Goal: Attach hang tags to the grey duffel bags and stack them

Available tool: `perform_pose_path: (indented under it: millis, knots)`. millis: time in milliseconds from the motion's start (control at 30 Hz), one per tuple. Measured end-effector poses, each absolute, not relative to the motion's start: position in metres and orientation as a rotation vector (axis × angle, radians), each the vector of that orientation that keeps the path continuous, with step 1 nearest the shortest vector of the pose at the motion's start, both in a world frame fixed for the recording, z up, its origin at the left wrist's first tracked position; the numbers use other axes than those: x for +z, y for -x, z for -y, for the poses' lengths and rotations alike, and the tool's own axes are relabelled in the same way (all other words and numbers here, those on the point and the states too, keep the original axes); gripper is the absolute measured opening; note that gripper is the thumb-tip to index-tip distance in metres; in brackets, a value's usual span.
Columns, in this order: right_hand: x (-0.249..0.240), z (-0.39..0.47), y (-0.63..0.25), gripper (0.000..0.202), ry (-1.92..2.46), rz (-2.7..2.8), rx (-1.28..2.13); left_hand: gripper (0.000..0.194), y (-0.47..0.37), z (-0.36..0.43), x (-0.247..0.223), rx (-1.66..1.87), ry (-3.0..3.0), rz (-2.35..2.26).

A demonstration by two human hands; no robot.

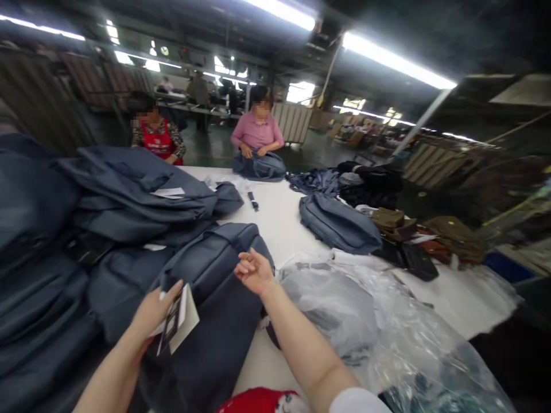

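Note:
My left hand point(157, 310) is closed round several paper cards point(185, 321), one cream and one with dark print, at the lower left. Under both hands a dark blue bag point(228, 275) with a strap leans on its side. My right hand point(255, 272) is over the right part of this bag, its fingers loosely bent and apart, with nothing visible in them. Whether its fingertips touch the bag I cannot tell. Close by on the right, a bag wrapped in clear plastic point(336, 304) lies on the white table point(279, 212).
More dark blue bags point(129, 195) are heaped on the left. Another blue bag point(338, 221) and brown bags point(451, 235) lie to the right. Across the table a person in pink point(258, 132) handles a blue bag; a person in a red apron point(157, 137) is beside the heap.

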State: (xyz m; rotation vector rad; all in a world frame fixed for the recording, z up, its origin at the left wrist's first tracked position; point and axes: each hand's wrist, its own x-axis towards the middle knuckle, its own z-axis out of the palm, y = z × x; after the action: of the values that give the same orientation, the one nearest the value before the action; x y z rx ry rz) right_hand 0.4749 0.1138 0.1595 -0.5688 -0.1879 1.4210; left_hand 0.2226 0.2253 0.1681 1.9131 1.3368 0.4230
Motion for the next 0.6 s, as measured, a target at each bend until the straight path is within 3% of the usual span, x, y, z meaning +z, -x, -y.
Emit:
perform_pose_path:
  millis: [233, 433, 600]
  knots:
    - [0.213, -0.099, -0.441, 0.064, 0.879, 1.170, 1.586, 0.047, -0.231, -0.205, 0.166, 0.377, -2.022, -1.237]
    - [0.243, -0.058, -0.395, 0.058, 1.458, 1.975, 1.057, 0.038, -0.234, -0.191, 0.158, 0.410, -2.093, -1.302]
    - [0.232, -0.021, -0.355, 0.065, 1.639, 2.007, 0.844, 0.040, -0.236, -0.190, 0.151, 0.516, -1.934, -1.456]
